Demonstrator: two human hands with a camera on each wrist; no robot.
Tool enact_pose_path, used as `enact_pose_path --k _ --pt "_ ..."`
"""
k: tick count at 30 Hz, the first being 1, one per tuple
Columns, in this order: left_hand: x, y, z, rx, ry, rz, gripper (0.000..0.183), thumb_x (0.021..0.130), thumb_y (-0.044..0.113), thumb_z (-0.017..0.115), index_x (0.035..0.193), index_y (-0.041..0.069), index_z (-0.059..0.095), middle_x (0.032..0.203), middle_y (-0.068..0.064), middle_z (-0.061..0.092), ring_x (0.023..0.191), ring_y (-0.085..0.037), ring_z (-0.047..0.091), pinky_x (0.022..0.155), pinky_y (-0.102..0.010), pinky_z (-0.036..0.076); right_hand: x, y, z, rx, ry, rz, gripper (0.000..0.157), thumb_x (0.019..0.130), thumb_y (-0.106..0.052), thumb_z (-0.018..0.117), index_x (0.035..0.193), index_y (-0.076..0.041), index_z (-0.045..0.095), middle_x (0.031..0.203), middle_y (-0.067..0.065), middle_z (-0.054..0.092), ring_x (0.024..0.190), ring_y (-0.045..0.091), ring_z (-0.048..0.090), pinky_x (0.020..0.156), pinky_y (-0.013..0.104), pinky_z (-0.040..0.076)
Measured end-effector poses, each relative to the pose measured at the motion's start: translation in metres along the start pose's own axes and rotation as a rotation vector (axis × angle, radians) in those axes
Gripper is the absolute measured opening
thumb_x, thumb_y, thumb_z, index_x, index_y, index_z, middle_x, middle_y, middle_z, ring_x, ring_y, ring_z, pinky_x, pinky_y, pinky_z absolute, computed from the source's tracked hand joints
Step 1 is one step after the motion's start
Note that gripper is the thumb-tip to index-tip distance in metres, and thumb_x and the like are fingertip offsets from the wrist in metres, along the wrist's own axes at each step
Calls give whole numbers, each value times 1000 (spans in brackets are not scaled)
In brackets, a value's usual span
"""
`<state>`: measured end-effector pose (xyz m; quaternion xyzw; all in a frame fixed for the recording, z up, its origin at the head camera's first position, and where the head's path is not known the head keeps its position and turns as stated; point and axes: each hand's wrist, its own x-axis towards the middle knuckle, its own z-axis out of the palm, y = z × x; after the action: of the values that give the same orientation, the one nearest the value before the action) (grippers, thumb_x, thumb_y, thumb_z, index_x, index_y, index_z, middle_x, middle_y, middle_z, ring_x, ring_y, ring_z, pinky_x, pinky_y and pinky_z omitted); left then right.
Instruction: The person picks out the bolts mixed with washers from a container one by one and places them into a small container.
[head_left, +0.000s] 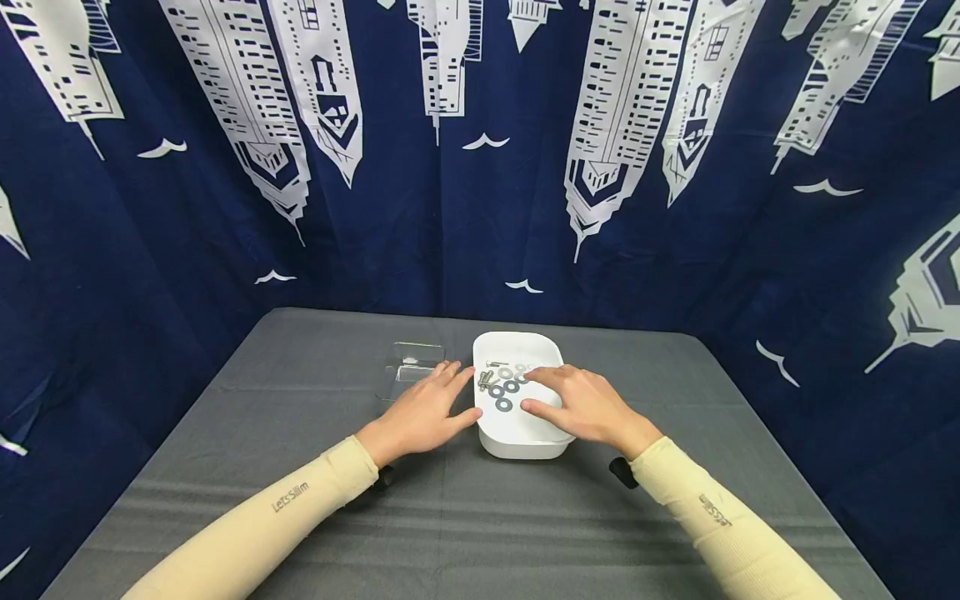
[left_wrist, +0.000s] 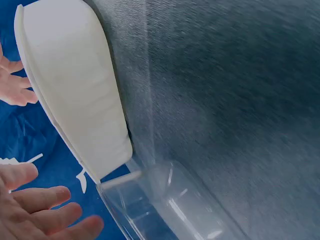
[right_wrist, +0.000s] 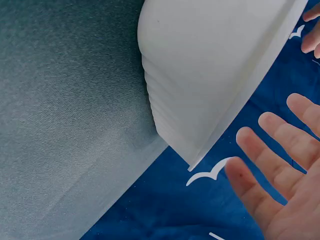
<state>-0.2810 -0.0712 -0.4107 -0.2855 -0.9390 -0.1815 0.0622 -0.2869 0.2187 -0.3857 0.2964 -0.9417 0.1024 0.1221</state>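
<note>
Handling looks barely begun, most left: flat grey metal washers [head_left: 504, 411] and small silver metal screws [head_left: 483, 384] lie loose in the rounded white plastic tub [head_left: 525, 451], beside the clear plastic box [left_wrist: 192, 217] (contents unclear). The left hand [head_left: 422, 415] and right hand [head_left: 588, 406], fingers spread, grip nothing.

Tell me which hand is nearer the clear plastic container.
Left. The left hand is close beside the clear plastic container; the right hand is farther off, at the right side of the white tray.
</note>
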Motion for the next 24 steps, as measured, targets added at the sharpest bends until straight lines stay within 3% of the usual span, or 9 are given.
enact_pose_path --k 4,8,18,24 --pt "11 5 3 -40 77 -25 68 99 50 55 150 7 46 149 -15 52 139 -31 49 111 -48 42 3 0 1 17 20 29 62 95 -70 48 130 -22 69 129 -2 68 120 21 64 94 49 53" --pt "22 10 6 -67 109 -65 62 99 43 57 146 3 49 140 -15 60 128 -30 59 105 -47 47 6 1 3 48 31 48 61 95 -67 50 129 -21 69 130 1 68 122 22 64 97 50 52" --pt "47 16 19 -86 99 -148 64 98 36 58 146 -4 44 133 -22 61 117 -35 64 98 -47 51 7 4 5 114 45 55 55 96 -62 54 128 -20 70 124 -1 70 105 17 69 88 45 55" --pt "57 17 26 -106 109 -175 66 98 32 58 147 -8 39 129 -26 60 112 -38 65 95 -48 52 7 3 4 134 54 35 56 97 -60 55 128 -17 69 124 0 70 105 22 70 87 46 55"
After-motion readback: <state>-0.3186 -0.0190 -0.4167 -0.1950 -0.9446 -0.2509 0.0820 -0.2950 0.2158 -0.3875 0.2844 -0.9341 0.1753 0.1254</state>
